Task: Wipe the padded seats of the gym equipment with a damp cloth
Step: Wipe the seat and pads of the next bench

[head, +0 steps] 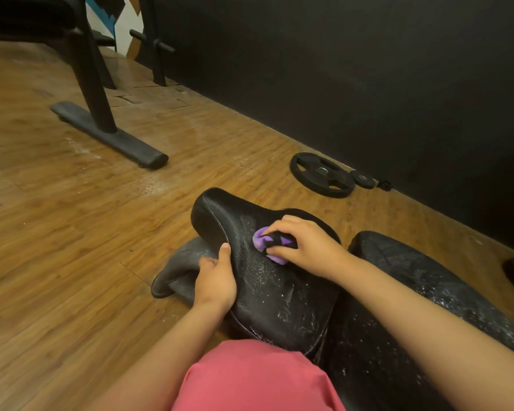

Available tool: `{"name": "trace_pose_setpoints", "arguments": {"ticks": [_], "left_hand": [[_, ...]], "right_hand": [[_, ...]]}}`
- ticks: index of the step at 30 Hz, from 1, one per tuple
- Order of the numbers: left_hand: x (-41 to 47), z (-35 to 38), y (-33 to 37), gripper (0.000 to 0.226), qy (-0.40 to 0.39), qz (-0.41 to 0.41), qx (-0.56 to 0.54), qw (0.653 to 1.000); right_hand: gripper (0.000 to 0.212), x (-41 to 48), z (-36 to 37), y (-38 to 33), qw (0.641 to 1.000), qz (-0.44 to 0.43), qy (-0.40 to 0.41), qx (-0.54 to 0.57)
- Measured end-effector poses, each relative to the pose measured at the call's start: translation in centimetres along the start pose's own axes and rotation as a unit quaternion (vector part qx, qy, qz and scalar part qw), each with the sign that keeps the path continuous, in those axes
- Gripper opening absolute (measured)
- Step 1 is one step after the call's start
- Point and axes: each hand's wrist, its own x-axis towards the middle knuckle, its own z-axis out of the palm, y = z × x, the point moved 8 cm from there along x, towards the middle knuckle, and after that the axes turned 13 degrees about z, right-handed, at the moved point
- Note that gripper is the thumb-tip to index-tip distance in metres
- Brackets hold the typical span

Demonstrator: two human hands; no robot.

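Right now the right hand (306,244) has its fingers curled over a bunched purple cloth (263,241), pressing it onto the black padded seat (273,289) a little short of the narrow nose. The left hand (217,280) clasps the seat's left edge, thumb up on the top face and fingers tucked under, which steadies it. White specks and wet streaks cover the seat from the cloth back toward the person, so I judge the wiping well short of done. To do it well, flatten the cloth for more contact, press evenly, run overlapping strokes from the nose back, and work along the stitched seam where grit would lodge. A second speckled pad (413,280) lies just beside on the right, unwiped by the look of it. Beyond, a weight plate (321,175) lies on the wooden floor (72,232) near the dark wall. No brand, label or writing is readable anywhere.
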Motion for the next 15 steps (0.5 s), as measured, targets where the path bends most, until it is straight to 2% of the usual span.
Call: {"name": "trace_pose_setpoints", "arguments": {"ticks": [3, 9, 15], "left_hand": [[0.3, 0.2, -0.5, 0.043, -0.001, -0.008, -0.01, 1.0], [0.4, 0.1, -0.6, 0.044, 0.009, -0.013, -0.013, 1.0], [0.1, 0.0, 0.0, 0.045, 0.013, -0.006, -0.003, 1.0]], "right_hand": [[0.02, 2.0, -0.4, 0.9, 1.0, 0.014, 0.0, 0.027], [0.012, 6.4, -0.6, 0.7, 0.995, 0.062, 0.067, 0.033], [0.015, 6.8, -0.1, -3.0, 0.997, 0.034, 0.073, 0.005]]}}
